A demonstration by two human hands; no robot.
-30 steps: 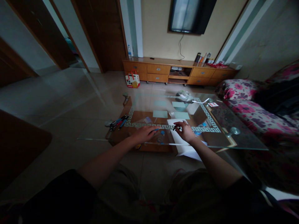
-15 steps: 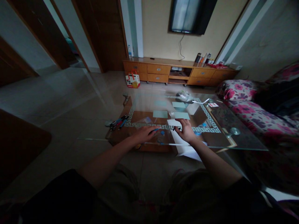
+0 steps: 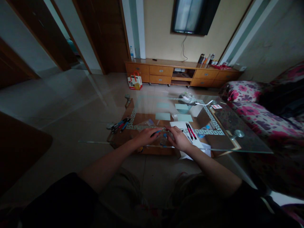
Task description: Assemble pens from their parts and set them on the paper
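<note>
Here, my left hand [image 3: 145, 136] rests on the glass surface [image 3: 237, 144], and its fingers pinch a blue pen [image 3: 156, 132] near its middle. My right hand [image 3: 178, 139] sits just beside it, fingers bent down at the pen's tip end, but it is too dark to tell if they grip anything. The blue pen lies flat near the front edge of the surface, between my two hands. I think it is light, thin and stiff, and its smooth side could slip, so the middle of its body is a good place to hold. It could roll on the glass too. To the right, on the white paper [image 3: 190, 139], lie two more pens [image 3: 191, 131], one red and one dark, side by side. On the far left is a bunch of pens [image 3: 120, 123], too many and too close to count well. I count three pale green cards [image 3: 162, 116] farther back on the glass. There is one white paper sheet that I can see clearly, hanging a bit over the front edge.
</note>
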